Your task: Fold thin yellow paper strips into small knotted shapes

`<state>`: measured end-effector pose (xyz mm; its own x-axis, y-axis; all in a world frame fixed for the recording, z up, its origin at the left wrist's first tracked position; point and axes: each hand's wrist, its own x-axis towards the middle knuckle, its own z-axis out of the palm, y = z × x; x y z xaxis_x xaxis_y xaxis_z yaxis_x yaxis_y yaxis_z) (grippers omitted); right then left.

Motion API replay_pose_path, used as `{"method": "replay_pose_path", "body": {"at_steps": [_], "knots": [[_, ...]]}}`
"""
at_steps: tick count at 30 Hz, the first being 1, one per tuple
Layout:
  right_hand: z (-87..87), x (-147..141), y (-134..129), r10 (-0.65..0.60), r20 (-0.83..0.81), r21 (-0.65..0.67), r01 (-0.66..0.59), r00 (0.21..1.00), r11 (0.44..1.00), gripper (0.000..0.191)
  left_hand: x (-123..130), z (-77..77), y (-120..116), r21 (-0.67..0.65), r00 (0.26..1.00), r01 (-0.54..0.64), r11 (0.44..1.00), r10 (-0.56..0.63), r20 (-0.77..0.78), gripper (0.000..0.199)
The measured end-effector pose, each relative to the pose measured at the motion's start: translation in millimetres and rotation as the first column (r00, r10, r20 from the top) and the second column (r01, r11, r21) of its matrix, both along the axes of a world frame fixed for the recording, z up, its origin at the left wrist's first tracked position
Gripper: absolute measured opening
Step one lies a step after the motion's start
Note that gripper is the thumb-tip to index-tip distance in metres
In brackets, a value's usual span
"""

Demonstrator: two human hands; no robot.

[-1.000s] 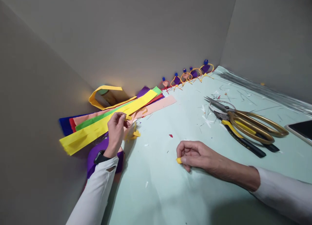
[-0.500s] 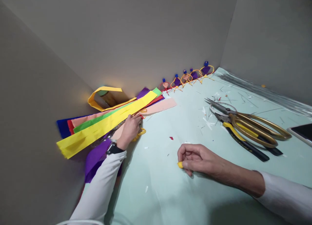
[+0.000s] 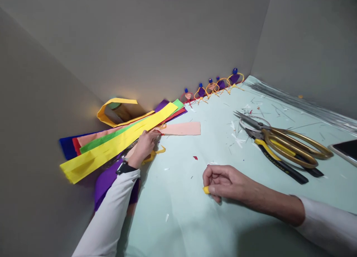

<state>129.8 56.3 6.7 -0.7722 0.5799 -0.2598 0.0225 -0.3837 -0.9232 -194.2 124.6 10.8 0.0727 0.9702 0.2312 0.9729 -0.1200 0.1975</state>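
Right hand [image 3: 228,181]: thumb and forefinger are pinching a small yellow piece [image 3: 206,190], while the other fingers are curling inward over the pale green tabletop [image 3: 178,201].
Left hand [image 3: 144,147]: fingers are bending downward at the near-left end of a peach strip [image 3: 184,129]; whether they are gripping it, I cannot tell.
Peach strip: it is lying on the tabletop, its free end pointing right.
Yellow scraps [image 3: 150,158]: they are lying just beside the left hand.
Bright yellow strip [image 3: 117,142]: it is slanting across a pile, with a green strip [image 3: 104,142] showing behind it.
Gold-handled scissors [image 3: 281,141]: they are lying partly over black-and-yellow pliers [image 3: 287,170], beyond the right hand.
Small figures [image 3: 201,91]: five are lining the wall at the back.
Phone [image 3: 347,149]: it is lying at the far right.
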Motion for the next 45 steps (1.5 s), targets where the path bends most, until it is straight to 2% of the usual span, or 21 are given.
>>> {"method": "replay_pose_path", "body": {"at_steps": [5, 12, 16, 21, 29, 34, 41, 45], "knots": [[-1.3, 2, 0, 0.013, -0.021, 0.030, -0.012, 1.000, 0.999, 0.030, 0, 14.4, -5, -0.030, 1.000, 0.011, 0.999, -0.011, -0.011, 0.041], [-3.0, 3, -1, 0.029, -0.047, 0.058, -0.027, 0.998, 0.998, 0.030, 16, 6.0, 14, -0.044, 1.000, 0.031, 0.999, -0.031, 0.002, 0.035], [-1.9, 3, -1, 0.035, -0.041, 0.041, -0.033, 0.999, 0.999, 0.030, 17, 12.6, 15, -0.065, 0.997, 0.024, 0.998, -0.019, 0.072, 0.032], [-0.8, 2, 0, 0.020, -0.028, 0.037, -0.019, 0.999, 0.999, 0.029, 3, 25.5, 0, -0.001, 0.979, -0.065, 0.998, 0.064, 0.192, 0.037], [-6.0, 3, 0, 0.028, -0.030, 0.058, -0.026, 0.999, 0.998, 0.030, -10, 12.2, -38, 0.028, 0.968, -0.139, 0.990, 0.130, 0.214, 0.026], [-6.6, 3, 0, 0.038, -0.041, 0.086, -0.034, 0.998, 0.996, 0.028, -10, 11.1, -53, 0.022, 0.979, -0.088, 0.996, 0.082, 0.185, 0.019], [-2.8, 3, 0, 0.035, -0.026, 0.086, -0.032, 0.999, 0.996, 0.029, 7, 5.0, -68, -0.010, 0.974, 0.092, 0.996, -0.088, 0.210, 0.020], [-3.0, 4, -1, 0.039, -0.014, 0.099, -0.038, 0.999, 0.994, 0.025, 6, 2.7, -72, 0.014, 0.967, 0.063, 0.998, -0.065, 0.248, 0.010]]}}
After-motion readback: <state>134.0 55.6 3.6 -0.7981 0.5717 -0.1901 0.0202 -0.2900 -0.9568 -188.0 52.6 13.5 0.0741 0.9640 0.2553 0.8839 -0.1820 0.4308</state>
